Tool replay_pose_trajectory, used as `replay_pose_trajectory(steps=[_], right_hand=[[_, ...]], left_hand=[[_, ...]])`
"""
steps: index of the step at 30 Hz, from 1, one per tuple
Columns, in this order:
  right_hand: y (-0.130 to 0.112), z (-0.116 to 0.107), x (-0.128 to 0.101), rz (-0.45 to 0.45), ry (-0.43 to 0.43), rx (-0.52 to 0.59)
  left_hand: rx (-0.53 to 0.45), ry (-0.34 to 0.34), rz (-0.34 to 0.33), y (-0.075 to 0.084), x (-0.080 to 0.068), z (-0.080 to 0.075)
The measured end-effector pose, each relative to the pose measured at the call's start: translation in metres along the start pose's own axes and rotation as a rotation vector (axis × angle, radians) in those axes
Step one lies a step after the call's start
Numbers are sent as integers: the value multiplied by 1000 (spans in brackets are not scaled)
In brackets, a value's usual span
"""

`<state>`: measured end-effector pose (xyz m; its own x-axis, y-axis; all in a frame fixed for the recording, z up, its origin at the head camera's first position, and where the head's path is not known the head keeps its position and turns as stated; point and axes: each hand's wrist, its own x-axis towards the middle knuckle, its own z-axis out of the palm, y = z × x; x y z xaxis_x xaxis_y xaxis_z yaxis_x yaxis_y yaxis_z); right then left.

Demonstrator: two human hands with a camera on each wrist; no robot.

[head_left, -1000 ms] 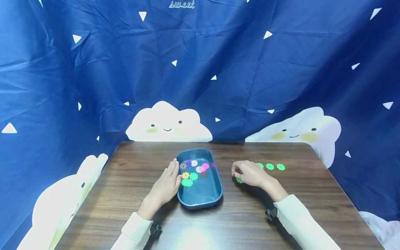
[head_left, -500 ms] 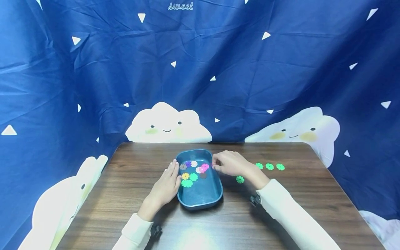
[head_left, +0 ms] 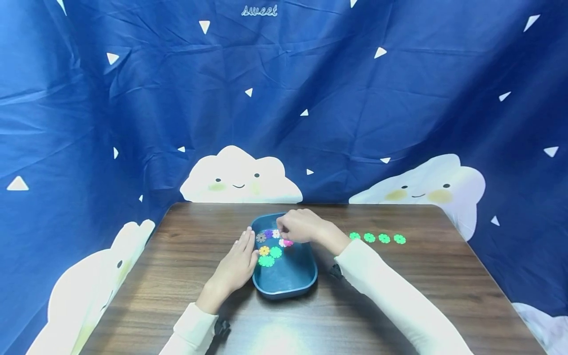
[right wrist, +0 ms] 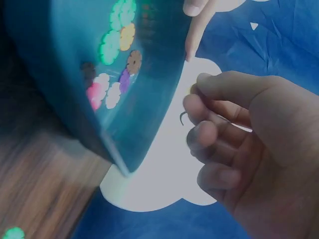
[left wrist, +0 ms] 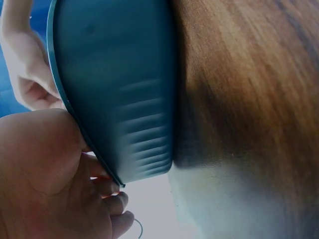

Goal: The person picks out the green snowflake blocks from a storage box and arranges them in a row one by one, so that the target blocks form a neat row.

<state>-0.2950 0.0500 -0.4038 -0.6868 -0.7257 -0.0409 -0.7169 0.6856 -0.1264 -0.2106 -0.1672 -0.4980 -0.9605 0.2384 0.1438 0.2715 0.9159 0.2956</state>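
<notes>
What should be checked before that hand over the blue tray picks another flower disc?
1. Left hand rests against the tray, steadying it: ok.
2. Right hand is above the tray's far end: ok.
3. Right hand holds nothing: cannot tell, fingers curled.
4. Green discs in tray lie uncovered: ok.
5. Sorted green row on the table is clear of the sleeve: ok.

I'm seeing both arms in long cream-white sleeves [head_left: 390, 291], snug and plain, ending right at the wrists. Bare left hand [head_left: 235, 264], bare right hand [head_left: 301, 226], no rings that I can make out. A small black strap-mounted unit [head_left: 220, 327] sits under the left cuff, another black one [head_left: 336, 270] under the right.
</notes>
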Motion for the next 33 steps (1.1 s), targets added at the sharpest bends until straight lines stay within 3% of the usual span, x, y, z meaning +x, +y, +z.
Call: replay_pose_trajectory(steps=[15,26,33], right_hand=[[-16,10,43,20,-186,-3],[-24,25,55,151,-345,-6],[-29,40,60,195,-398,-87]], left_hand=[[8,0,9,-1,0,-1],[13,15,34,-3,1,1],[24,7,17,-2,0,0]])
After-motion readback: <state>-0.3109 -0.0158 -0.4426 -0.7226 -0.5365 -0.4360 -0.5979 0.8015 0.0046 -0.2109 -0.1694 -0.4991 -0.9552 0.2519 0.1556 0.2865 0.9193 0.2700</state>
